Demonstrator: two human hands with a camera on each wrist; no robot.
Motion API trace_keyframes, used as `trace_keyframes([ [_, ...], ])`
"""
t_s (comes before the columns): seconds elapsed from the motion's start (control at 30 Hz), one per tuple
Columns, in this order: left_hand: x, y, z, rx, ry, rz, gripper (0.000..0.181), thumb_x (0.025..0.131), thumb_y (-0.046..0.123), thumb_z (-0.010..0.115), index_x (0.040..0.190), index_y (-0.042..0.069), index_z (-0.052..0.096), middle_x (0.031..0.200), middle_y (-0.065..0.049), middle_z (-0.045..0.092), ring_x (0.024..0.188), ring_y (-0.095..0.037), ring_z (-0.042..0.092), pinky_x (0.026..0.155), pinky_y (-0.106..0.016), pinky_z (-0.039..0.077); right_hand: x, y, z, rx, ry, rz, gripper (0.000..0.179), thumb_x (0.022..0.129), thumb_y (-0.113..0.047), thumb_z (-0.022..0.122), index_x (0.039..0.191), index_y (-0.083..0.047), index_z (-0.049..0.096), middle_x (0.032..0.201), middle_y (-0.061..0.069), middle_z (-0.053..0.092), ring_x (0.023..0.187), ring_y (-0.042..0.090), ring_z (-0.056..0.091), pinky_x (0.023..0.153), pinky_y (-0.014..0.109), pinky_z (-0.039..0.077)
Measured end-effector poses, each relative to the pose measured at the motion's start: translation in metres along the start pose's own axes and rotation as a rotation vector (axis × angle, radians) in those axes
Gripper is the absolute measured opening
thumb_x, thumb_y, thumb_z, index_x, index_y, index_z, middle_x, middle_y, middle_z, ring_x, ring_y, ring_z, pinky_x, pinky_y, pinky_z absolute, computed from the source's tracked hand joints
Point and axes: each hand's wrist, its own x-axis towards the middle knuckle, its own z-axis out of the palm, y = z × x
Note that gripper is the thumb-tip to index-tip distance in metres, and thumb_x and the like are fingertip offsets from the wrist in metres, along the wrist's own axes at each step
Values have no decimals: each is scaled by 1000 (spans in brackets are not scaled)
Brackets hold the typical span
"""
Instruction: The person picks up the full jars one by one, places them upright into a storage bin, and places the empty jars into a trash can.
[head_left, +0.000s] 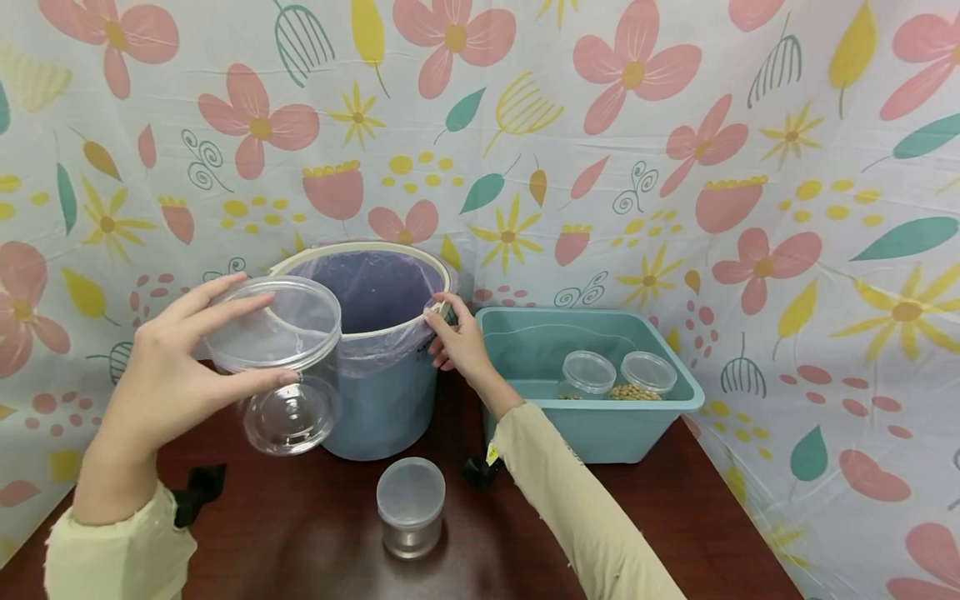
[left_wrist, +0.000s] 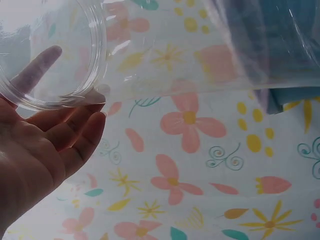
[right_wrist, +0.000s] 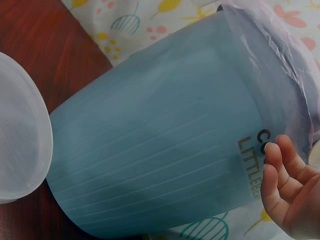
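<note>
My left hand [head_left: 168, 358] holds a large clear plastic jar [head_left: 311, 396] with a transparent lid, thumb on the near side and fingers over the lid. It hangs in front of the left part of a blue trash bin [head_left: 390, 408], and nothing shows inside it. In the left wrist view the jar's round end [left_wrist: 95, 55] lies against the fingers. My right hand [head_left: 461, 337] pinches the bin's cream rim ring at the right, where a small tab sticks out. A thin pinkish bag [right_wrist: 265, 60] lines the bin and folds over its edge.
A small lidded jar [head_left: 411, 500] stands on the dark wooden table [head_left: 285, 533] before the bin. Right of the bin, a teal tub [head_left: 600, 429] holds two lidded jars, one jar [head_left: 645, 375] with tan pieces inside. A flower-patterned curtain [head_left: 525, 167] hangs close behind.
</note>
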Motion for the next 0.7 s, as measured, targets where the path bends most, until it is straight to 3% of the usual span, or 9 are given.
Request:
trace_keyframes([
  [0.2,11,4,-9,-18,-1,-26,71,41,2,88,108,10,67,120,-10,53,109,-12,46,84,-12,30,10,13,-1,26,-5,0,38,90,-29,54,126,-19,45,58,23,55,39,22,50,38,33,42],
  [0.37,23,6,-13,-45,23,-20,70,39,-3,87,106,7,67,117,-12,54,110,-8,46,87,-13,32,9,13,0,28,13,-15,35,90,-29,54,122,-19,47,54,13,54,36,17,49,35,27,40],
  [0.53,33,6,-17,-75,53,-25,71,39,-6,86,106,6,67,117,-12,55,108,-3,46,84,-14,33,9,12,1,24,22,-23,34,89,-27,54,120,-17,47,53,12,53,35,16,48,35,26,40],
  [0.7,45,6,-21,-48,72,-2,68,42,-6,85,107,4,66,118,-13,54,111,-4,45,82,-15,33,10,7,2,6,50,-12,31,88,-24,56,117,-15,50,51,11,53,34,15,48,35,27,39],
])
